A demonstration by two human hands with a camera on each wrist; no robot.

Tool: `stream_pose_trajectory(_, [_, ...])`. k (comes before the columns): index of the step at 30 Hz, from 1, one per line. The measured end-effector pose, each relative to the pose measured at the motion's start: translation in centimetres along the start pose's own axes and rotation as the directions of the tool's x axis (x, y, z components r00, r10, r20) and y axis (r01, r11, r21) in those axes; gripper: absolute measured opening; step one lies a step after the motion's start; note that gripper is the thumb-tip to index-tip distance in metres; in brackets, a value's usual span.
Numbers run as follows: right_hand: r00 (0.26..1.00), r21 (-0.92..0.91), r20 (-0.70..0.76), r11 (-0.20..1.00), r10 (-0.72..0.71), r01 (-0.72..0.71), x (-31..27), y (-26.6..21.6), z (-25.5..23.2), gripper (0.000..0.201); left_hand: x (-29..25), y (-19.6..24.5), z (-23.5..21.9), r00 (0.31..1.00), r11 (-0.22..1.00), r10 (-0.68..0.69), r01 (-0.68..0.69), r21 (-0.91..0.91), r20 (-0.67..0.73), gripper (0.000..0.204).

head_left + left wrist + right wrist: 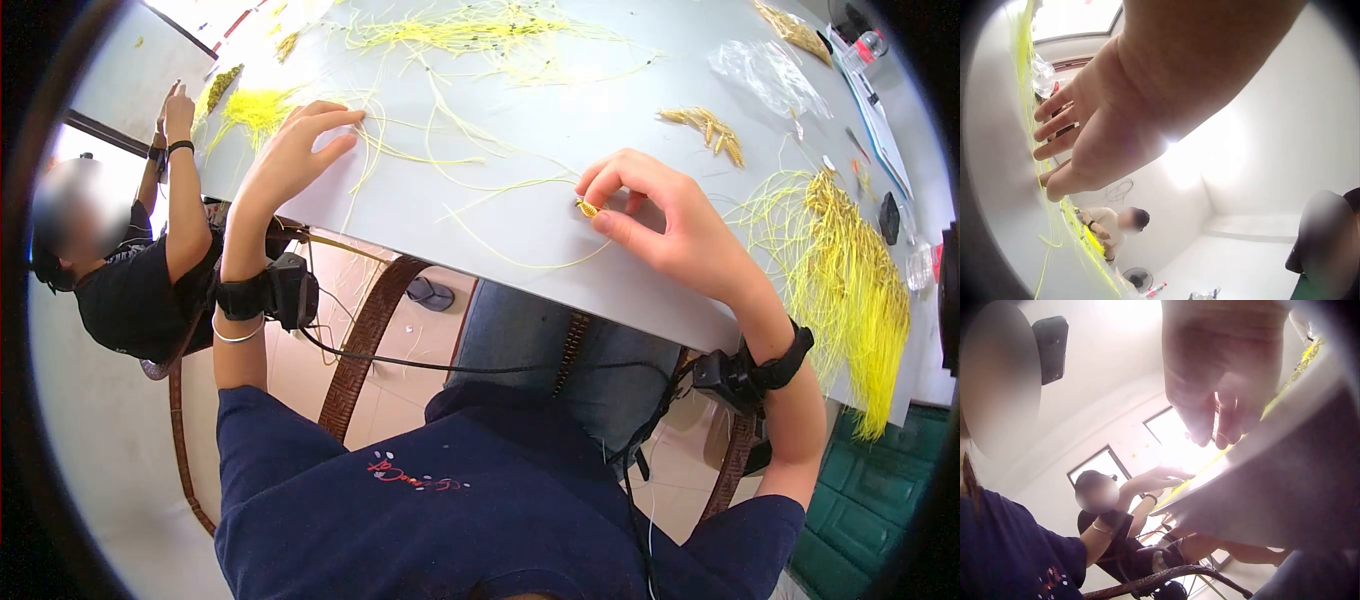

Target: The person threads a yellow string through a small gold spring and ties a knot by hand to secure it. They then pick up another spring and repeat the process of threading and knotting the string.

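Note:
In the head view the right hand (pixel 665 220) pinches a small gold piece (pixel 587 208) between thumb and fingers, above the table's near edge. A thin yellow cord (pixel 520 265) curves over the table close to it. The left hand (pixel 295 155) is held over the table at the left, its fingers spread and relaxed, with loose yellow strands (pixel 375 150) by the fingertips; whether it touches them I cannot tell. The left wrist view shows that hand (pixel 1097 119) with straight fingers near the strands. In the right wrist view the fingers of the right hand (pixel 1222 381) point down, the piece unclear.
Yellow cords with gold ends (pixel 850 270) hang over the right table edge. Gold pieces (pixel 708 130), a plastic bag (pixel 765 75) and a long cord bundle (pixel 480 30) lie farther back. A seated person (pixel 140 270) works at the left. A black cable (pixel 430 367) links the wrist cameras.

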State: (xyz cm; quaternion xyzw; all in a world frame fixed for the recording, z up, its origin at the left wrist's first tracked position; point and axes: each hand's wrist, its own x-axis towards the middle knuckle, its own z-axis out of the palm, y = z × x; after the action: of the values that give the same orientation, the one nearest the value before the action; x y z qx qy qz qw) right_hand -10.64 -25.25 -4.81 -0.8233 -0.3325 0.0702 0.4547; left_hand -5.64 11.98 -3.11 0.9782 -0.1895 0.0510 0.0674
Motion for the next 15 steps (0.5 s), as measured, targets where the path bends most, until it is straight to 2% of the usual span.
stream_pose_trajectory(3, [1.000, -0.004, -0.004, 1.000, -0.015, 0.015, 0.2, -0.2, 0.1, 0.007, -0.1, -1.5, 0.4, 0.997, 1.000, 0.012, -0.011, 0.013, -0.082, 0.030])
stream_pose_trajectory(4, [1.000, 0.011, -0.012, 1.000, -0.027, 0.027, 0.2, -0.2, 0.1, 0.007, 0.0, -1.1, 0.3, 0.996, 1.000, 0.012, -0.011, 0.013, -0.083, 0.030])
stream_pose_trajectory(5, [1.000, 0.010, -0.013, 1.000, -0.028, 0.028, 0.2, -0.1, 0.2, 0.007, 0.3, -0.3, 0.2, 0.990, 1.000, 0.012, -0.013, -0.010, -0.143, 0.028])
stream_pose_trajectory(6, [0.997, 0.033, -0.058, 0.998, -0.044, 0.046, 0.2, 0.1, 0.4, 0.009, 0.6, 0.5, 0.1, 0.980, 0.999, 0.010, -0.017, -0.032, -0.201, 0.026])
stream_pose_trajectory(7, [0.993, 0.055, -0.102, 0.996, -0.060, 0.066, 0.3, 0.2, 0.4, 0.010, 0.9, 0.8, 0.1, 0.980, 0.999, 0.010, -0.017, -0.033, -0.201, 0.026])
stream_pose_trajectory(9, [0.993, 0.054, -0.098, 0.996, -0.059, 0.065, 0.3, 0.1, 0.5, 0.010, 1.8, 1.2, 0.2, 0.963, 0.989, 0.149, -0.146, 0.031, -0.225, 0.022])
stream_pose_trajectory(15, [0.994, 0.060, -0.095, 0.996, -0.054, 0.060, 0.2, 0.0, 0.4, 0.011, 5.1, 3.4, 0.8, 0.930, 0.958, 0.286, -0.282, 0.051, -0.230, 0.016])
